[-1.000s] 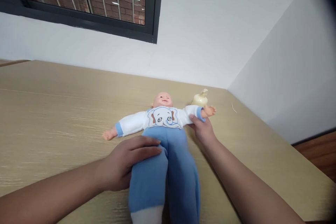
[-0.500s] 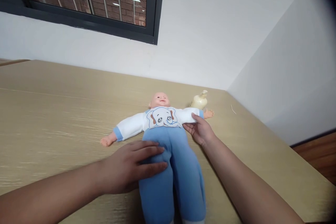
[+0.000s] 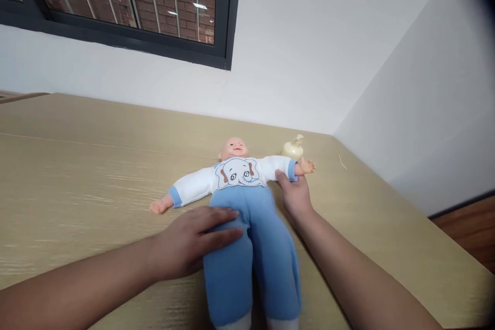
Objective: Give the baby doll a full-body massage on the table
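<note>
A baby doll (image 3: 238, 171) lies on its back on the wooden table, arms spread and head toward the wall. It wears a white top with an elephant face on the chest and blue trousers (image 3: 232, 268). My left hand (image 3: 193, 240) rests flat over the doll's thigh, fingers stretched across the cloth. At the doll's arm on the right, my right hand (image 3: 296, 193) grips the sleeve near the blue cuff, thumb on top; the other fingers are hidden behind the arm. Just beyond that arm sits a cream, glossy, rounded object with a spout-like top (image 3: 294, 148).
The pale wooden tabletop (image 3: 96, 165) reaches back to a white wall (image 3: 294, 62) that meets another wall at the right corner. A dark-framed window (image 3: 135, 36) is above on the left. A thin pale string (image 3: 342, 162) lies near the right edge.
My right hand has slid a little outward along the doll's arm, with its fingers now behind the sleeve. The doll's small hand has turned upward. My left hand stays on the thigh.
</note>
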`<state>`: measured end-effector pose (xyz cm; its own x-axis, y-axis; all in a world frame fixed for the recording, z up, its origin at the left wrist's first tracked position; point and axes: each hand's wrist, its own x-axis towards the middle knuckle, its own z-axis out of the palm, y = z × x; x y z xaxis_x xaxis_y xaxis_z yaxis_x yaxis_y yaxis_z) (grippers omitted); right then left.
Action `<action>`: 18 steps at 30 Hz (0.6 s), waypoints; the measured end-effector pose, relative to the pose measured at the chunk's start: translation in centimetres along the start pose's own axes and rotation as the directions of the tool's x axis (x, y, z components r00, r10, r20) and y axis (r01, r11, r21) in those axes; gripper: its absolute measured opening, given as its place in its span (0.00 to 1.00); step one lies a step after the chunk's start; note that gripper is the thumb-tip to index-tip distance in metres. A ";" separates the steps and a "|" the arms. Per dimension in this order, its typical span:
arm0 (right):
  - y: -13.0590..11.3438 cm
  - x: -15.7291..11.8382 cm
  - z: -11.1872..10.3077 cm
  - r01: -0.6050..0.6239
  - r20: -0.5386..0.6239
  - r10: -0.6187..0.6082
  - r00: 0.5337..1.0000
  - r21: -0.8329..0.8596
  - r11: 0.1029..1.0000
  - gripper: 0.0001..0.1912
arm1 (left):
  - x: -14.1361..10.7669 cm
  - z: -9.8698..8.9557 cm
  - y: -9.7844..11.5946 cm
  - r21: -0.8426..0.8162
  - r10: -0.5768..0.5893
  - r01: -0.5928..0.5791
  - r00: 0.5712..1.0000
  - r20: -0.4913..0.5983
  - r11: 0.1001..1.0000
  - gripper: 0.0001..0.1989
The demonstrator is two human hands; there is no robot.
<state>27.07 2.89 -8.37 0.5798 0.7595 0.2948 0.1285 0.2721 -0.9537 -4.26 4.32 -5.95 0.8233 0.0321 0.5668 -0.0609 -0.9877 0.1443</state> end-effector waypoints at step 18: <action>-3.8 -2.5 0.6 0.412 0.636 -0.089 0.766 -0.379 0.829 0.32 | 2.0 0.6 -1.7 -0.509 -0.408 0.295 0.904 -0.125 0.809 0.15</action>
<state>24.67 0.33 -5.39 -0.0793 0.9336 0.3495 0.6501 0.3142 -0.6918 -2.19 5.94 -5.58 0.6991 0.4511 0.5547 -0.0939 -0.7111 0.6968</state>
